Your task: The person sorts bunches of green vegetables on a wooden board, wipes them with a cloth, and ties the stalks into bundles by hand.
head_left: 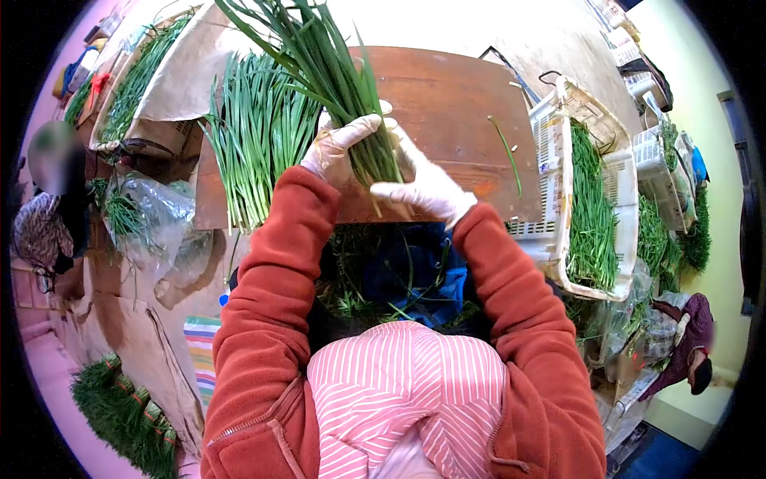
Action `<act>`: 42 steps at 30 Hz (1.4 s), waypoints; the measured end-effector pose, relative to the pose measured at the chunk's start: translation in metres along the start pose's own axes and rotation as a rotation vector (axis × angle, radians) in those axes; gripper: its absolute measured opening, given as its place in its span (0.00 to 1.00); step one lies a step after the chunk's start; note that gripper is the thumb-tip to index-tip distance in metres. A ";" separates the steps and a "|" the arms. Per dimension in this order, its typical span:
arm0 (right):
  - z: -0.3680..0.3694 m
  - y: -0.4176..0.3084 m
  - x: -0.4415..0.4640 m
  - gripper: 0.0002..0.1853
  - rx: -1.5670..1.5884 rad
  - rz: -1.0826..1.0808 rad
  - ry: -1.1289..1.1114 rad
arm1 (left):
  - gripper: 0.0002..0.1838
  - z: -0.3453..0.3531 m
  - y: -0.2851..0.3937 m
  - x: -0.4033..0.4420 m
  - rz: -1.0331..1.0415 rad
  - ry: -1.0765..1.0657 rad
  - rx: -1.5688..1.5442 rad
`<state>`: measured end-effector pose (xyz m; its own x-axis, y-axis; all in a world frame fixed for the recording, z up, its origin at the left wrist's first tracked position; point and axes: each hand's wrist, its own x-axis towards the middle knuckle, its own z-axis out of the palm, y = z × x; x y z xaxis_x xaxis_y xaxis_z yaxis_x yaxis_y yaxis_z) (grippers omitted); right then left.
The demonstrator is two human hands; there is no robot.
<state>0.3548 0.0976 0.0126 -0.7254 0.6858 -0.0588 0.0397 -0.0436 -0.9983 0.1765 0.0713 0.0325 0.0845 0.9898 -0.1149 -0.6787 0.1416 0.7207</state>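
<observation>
A bunch of garlic chives (339, 76) is held up over the brown wooden board (447, 104), leaves pointing away and cut stems toward me. My left hand (341, 148), in a whitish glove, is closed around its middle. My right hand (427, 176), gloved too, cups the stem end from the right, with its thumb in front and fingertips partly hidden behind the stems. Left of my hands, a thick layer of garlic chives (259, 132) lies on the board, stems at the near edge. One loose stalk (507, 156) lies at the board's right side.
A white plastic crate (622, 172) with green chives stands to the right. At the left are a lined crate of greens (148, 68) and a clear plastic bag (155, 223). Tied green bundles (128, 415) lie lower left. Other people (48, 199) sit at both sides.
</observation>
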 end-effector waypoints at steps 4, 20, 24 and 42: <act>0.023 0.008 -0.022 0.34 0.058 0.219 -0.109 | 0.19 0.012 -0.012 -0.004 -0.188 0.146 -0.252; 0.043 0.023 -0.076 0.12 0.580 0.743 0.077 | 0.24 -0.021 -0.085 -0.010 -0.414 0.218 0.064; 0.037 0.019 -0.080 0.10 0.231 0.694 0.147 | 0.30 0.020 -0.066 -0.039 -0.369 0.458 0.285; 0.093 -0.025 -0.078 0.11 -1.142 0.020 0.049 | 0.12 0.014 0.053 -0.095 0.231 0.944 0.379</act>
<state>0.3465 -0.0219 0.0430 -0.6912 0.7209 -0.0498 0.6704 0.6140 -0.4167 0.1425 -0.0146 0.0907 -0.7337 0.6010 -0.3169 -0.3182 0.1082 0.9418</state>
